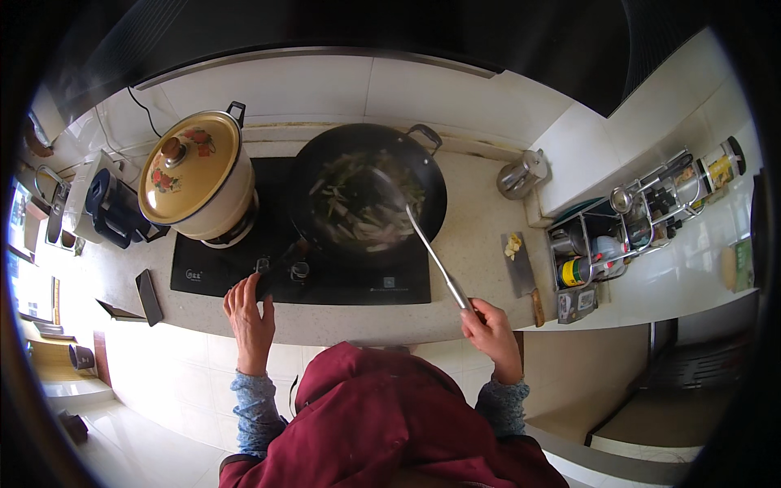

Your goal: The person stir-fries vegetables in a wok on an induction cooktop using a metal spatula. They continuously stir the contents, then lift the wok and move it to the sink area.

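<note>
A black wok (366, 137) sits on the right side of the black cooktop (213, 268). Sliced pale and green food (348, 213) lies inside it, slightly blurred and steamy. My right hand (491, 332) grips the grey handle of a metal wok spatula (436, 256), whose blade rests among the food. At the front of the cooktop, my left hand (250, 311) has its fingers and thumb around the end of the wok's long dark handle (284, 262). A control knob (262, 263) lies just beyond those fingertips, with another knob (299, 271) to its right.
A lidded enamel pot (201, 207) stands on the left burner. A cleaver (520, 268) bearing peeled garlic or ginger pieces (512, 245) lies right, below a metal pitcher (523, 175). A wire rack (589, 244) holds bottles. Leftward are a phone (148, 297) and dark blue jug (116, 210).
</note>
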{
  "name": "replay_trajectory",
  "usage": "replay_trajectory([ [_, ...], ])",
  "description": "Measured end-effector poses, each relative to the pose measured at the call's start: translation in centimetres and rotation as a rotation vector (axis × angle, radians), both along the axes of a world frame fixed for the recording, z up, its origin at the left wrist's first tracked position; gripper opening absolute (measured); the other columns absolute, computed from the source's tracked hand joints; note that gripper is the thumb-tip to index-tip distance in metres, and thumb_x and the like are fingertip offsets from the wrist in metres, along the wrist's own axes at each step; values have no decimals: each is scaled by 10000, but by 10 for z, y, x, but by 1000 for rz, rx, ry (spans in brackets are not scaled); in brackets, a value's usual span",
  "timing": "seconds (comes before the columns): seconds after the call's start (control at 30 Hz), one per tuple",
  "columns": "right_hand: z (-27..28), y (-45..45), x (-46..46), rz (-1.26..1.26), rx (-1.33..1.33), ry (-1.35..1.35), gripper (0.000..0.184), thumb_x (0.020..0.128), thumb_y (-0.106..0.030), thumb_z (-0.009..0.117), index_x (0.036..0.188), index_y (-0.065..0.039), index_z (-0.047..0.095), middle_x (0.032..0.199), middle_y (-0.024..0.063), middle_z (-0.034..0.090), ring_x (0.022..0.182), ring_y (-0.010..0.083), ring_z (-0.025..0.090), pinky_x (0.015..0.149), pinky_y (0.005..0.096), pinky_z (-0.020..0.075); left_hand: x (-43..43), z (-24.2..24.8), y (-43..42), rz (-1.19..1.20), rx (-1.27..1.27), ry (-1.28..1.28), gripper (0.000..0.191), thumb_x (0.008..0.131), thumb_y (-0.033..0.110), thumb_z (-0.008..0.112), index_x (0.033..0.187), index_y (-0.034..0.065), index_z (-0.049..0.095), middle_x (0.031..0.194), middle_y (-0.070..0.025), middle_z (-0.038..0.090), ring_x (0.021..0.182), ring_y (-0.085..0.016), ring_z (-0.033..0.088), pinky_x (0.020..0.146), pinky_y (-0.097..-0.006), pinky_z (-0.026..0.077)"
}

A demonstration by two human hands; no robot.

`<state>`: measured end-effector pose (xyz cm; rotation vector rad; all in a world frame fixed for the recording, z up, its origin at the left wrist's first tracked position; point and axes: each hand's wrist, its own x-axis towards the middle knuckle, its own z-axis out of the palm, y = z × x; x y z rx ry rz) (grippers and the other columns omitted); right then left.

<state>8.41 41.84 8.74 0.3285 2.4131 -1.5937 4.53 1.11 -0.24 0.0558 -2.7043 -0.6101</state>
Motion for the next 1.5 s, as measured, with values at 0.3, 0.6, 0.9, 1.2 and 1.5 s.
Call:
replay_trajectory([
  [0.3,2,-12,-6,-187,-100,52,193,997,-168,556,882,-15,583,633,-15,535,505,41,438,460,227,339,0,3,1,-11,9,11,510,847,40,672,1337,70,535,1273,-145,588,1222,-317,517,1088,-459,342],
  [0.6,-20,-11,-11,-134,28,73,197,994,-197,565,930,-16,611,625,-13,526,512,58,455,469,242,358,-1,3,-1,-12,32,-24,475,862,76,663,1322,64,542,1267,-142,590,1239,-317,501,1118,-478,303],
  [0.9,-38,-31,-4,18,180,126,218,941,-211,600,887,-2,567,659,154,557,570,264,549,552,368,441,-1,3,0,-17,7,13,490,853,46,673,1325,81,548,1273,-128,594,1225,-316,517,1086,-462,341],
  [1.2,-36,-28,-4,-10,91,53,209,959,-205,605,920,-1,588,650,83,562,567,162,535,540,320,434,0,3,-1,-17,35,-16,479,864,63,663,1327,71,539,1270,-147,585,1239,-319,503,1120,-475,304],
  [1.5,26,11,10,218,213,-12,180,944,-187,626,966,-8,625,641,83,558,557,172,534,543,316,433,-1,4,-2,-11,6,-14,488,851,39,672,1323,74,552,1266,-126,603,1224,-313,519,1094,-459,340],
])
